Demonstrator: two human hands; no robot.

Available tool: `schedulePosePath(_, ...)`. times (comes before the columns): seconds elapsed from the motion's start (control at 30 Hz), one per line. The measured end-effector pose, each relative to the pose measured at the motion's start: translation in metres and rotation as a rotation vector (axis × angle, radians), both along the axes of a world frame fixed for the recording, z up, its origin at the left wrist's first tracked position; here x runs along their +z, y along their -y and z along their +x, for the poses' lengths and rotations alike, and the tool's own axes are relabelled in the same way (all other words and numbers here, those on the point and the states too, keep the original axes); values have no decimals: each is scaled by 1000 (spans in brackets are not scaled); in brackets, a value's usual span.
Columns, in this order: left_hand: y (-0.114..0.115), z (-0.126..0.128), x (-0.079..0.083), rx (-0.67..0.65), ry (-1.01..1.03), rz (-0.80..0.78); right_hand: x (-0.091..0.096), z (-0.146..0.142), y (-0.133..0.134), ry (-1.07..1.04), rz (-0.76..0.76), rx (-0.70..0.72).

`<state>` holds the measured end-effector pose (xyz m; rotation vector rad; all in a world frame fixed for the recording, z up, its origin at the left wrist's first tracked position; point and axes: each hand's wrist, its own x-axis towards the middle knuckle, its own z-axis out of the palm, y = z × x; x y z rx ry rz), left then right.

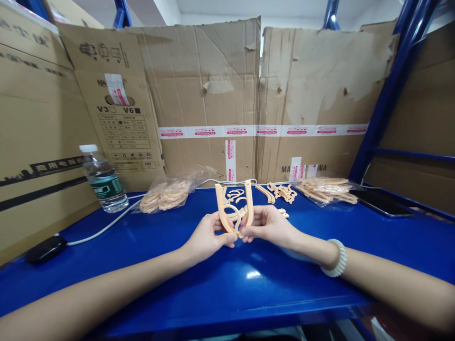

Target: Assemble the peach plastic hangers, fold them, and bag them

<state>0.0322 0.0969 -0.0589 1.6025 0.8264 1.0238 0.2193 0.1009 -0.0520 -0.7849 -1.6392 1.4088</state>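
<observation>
head view: over the middle of the blue surface (284, 293), the left hand (206, 237) and right hand (272, 227) each hold one of two curved pieces (250, 203) in a narrow pinch. work on this pair looks partway: lower ends seem to meet, though whether they are joined cannot be told; others seem left undone. the pair is pale, slim, upright, u-shaped. beyond, toward the far edge, lie loose pieces (283, 192).
</observation>
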Motion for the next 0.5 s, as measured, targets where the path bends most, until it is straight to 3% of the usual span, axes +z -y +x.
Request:
schedulePosePath(0.3,1,2,0,32,-36,72,-4,-5,0,-17,6,-79)
schedulePosePath(0.5,-7,-6,9,68,149,-136,20,10,-8,-21,83,-53)
